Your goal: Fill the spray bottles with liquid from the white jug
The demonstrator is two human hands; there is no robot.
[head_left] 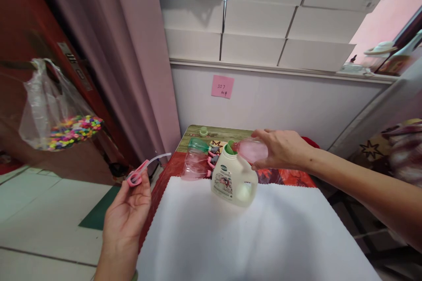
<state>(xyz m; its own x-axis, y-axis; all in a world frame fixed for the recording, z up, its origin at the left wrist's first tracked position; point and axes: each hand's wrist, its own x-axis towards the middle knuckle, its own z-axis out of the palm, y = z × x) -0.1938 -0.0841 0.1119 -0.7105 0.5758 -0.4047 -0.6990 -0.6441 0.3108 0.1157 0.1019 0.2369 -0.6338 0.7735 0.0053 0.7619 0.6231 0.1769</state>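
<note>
My left hand (127,206), palm up at the left, pinches a pink spray nozzle (135,177) whose thin clear tube (158,156) points up to the right. My right hand (283,147) grips a clear pink bottle (253,149), tipped on its side. The bottle's neck meets the green spout (230,147) of a cream detergent jug (227,180). Upright on the white mat, the jug has a printed label and a handle on its right. Whether liquid passes between the two cannot be seen. Left of the jug lie another pink bottle (194,167) and a green bottle (197,144), with spray heads.
A white mat (237,241) covers the front of the table, over a red cloth. A green cap (203,131) sits at the table's back edge. White boxes (252,48) are stacked behind. From a door handle at the left hangs a plastic bag (62,114) of colourful pieces.
</note>
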